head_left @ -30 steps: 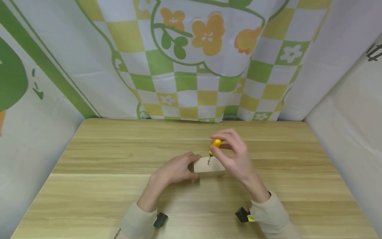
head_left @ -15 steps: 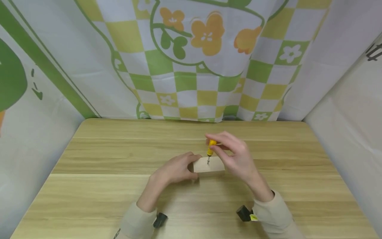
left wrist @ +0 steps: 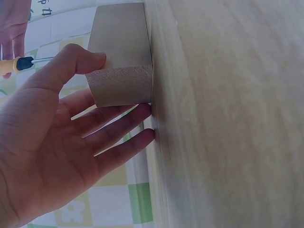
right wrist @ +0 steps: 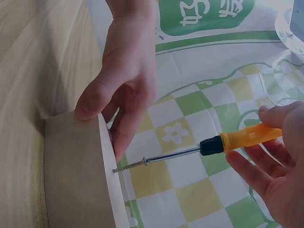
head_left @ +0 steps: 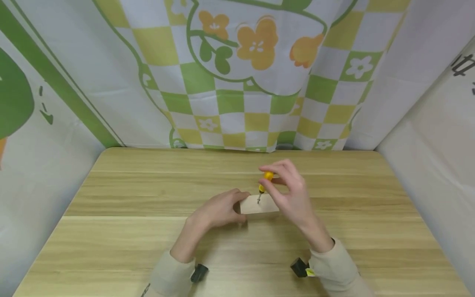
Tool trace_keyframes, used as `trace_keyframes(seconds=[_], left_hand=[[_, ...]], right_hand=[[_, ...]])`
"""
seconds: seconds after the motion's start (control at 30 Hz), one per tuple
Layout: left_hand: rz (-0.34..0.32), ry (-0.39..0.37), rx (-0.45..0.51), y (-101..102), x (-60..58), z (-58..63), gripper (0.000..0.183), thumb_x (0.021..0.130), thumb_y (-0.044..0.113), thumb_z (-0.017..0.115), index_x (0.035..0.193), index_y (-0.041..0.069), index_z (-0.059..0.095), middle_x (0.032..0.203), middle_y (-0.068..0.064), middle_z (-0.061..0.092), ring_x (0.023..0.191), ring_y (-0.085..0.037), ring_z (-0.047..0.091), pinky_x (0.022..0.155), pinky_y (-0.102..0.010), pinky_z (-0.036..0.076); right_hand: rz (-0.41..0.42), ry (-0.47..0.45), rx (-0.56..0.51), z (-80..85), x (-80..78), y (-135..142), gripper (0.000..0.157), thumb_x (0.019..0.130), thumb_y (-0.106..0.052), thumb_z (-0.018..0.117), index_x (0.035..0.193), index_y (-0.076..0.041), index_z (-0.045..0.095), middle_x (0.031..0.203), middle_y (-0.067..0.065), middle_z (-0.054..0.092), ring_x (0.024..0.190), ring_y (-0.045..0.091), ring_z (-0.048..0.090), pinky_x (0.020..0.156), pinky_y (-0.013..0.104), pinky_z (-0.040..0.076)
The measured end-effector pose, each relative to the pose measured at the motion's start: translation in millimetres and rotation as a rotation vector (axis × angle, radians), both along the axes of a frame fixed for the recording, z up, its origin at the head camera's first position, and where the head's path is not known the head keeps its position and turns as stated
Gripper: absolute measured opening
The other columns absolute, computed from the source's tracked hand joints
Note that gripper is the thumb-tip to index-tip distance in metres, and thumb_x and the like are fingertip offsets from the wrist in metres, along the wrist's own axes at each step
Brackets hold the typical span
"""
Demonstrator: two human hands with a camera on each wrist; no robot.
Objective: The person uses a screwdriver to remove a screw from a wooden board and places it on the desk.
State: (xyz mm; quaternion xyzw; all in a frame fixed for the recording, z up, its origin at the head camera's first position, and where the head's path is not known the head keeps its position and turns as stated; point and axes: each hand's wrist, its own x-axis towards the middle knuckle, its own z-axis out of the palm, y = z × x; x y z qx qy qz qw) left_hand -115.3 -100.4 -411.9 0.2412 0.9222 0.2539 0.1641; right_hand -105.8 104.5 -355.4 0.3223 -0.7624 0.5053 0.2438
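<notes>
A pale wooden block (head_left: pixel 265 205) rests on the wooden table. My left hand (head_left: pixel 217 209) grips its left end, thumb on the near side and fingers on the far side. From the block's top face a screw (right wrist: pixel 130 166) sticks up, its tip in the wood and most of its thread showing. The screwdriver (right wrist: pixel 247 137), with a yellow and black handle, stands nearly upright with its shaft tip at the screw head. My right hand (head_left: pixel 293 196) pinches the handle between thumb and fingers, above the block's right part.
The wooden tabletop (head_left: pixel 130 247) spreads around the block on every side. Behind it hangs a green, yellow and white checked curtain (head_left: pixel 230 103) with flowers. White cloth walls (head_left: pixel 438 165) close in both sides.
My right hand has shifted left, then slightly back up and right, while the screwdriver's handle tilts and turns over the screw. My left hand and the block stay in place.
</notes>
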Motion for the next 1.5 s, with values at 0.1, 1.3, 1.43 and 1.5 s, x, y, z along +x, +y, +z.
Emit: trace_keyframes(seconds=[0.1,1.3,1.43,1.5], left_hand=[[0.001,-0.003,0.001,0,0.3,0.5,0.071,0.076,0.034,0.071,0.14,0.017,0.045,0.114,0.003,0.056,0.085,-0.011,0.05,0.078,-0.03,0.044],[-0.016,0.027,0.02,0,-0.8,-1.2,0.072,0.073,0.031,0.072,0.139,0.017,0.046,0.1,0.006,0.054,0.079,-0.011,0.05,0.071,-0.027,0.042],[-0.016,0.027,0.021,1,-0.8,-1.3,0.071,0.074,0.031,0.072,0.139,0.017,0.047,0.1,0.006,0.054,0.08,-0.011,0.05,0.071,-0.027,0.042],[-0.013,0.024,0.026,1,-1.1,-1.4,0.071,0.074,0.031,0.072,0.139,0.017,0.047,0.1,0.006,0.054,0.08,-0.011,0.05,0.071,-0.027,0.042]], right_hand=[[0.005,0.003,0.003,0.6,0.3,0,0.031,0.078,0.005,0.07,0.107,-0.003,0.067,0.096,0.005,0.057,0.085,0.013,0.058,0.069,0.023,0.054],[-0.039,0.029,-0.068,6.4,8.4,-9,0.031,0.074,0.012,0.071,0.102,0.003,0.061,0.101,0.012,0.058,0.084,0.017,0.059,0.068,0.029,0.055],[0.017,0.023,-0.059,3.5,5.8,-6,0.03,0.077,0.013,0.066,0.104,0.001,0.063,0.105,0.01,0.061,0.088,0.019,0.062,0.07,0.029,0.056],[0.03,0.007,-0.041,4.4,6.1,-4,0.029,0.079,0.013,0.062,0.105,0.0,0.063,0.106,0.009,0.061,0.089,0.02,0.063,0.071,0.029,0.055]])
